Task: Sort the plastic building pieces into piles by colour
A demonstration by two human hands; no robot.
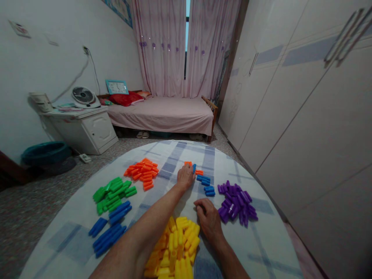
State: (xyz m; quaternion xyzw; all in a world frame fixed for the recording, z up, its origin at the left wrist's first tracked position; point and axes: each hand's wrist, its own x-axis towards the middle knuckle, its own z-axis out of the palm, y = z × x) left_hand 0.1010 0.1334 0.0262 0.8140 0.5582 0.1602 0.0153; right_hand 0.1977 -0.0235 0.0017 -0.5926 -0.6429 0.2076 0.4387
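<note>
My left hand (186,176) reaches to the far middle of the table, its fingers closed around a small blue plastic tube-shaped piece (194,167). Orange pieces (199,172) lie beside those fingers, partly hidden behind the hand. Just to the right are two short rows of blue pieces (209,190). My right hand (208,220) rests on the cloth with loosely curled fingers, thumb apart, and nothing visible in it. It sits between a pile of yellow pieces (181,240) and a pile of purple pieces (236,203). The left forearm covers part of the yellow pile.
On the table's left are piles of orange pieces (142,170) and green pieces (113,193), with more blue pieces (109,238) nearer me. A checked tablecloth (72,236) covers the round table. Beyond stand a bed (168,114), a cabinet with a fan (84,97) and a wardrobe (305,135).
</note>
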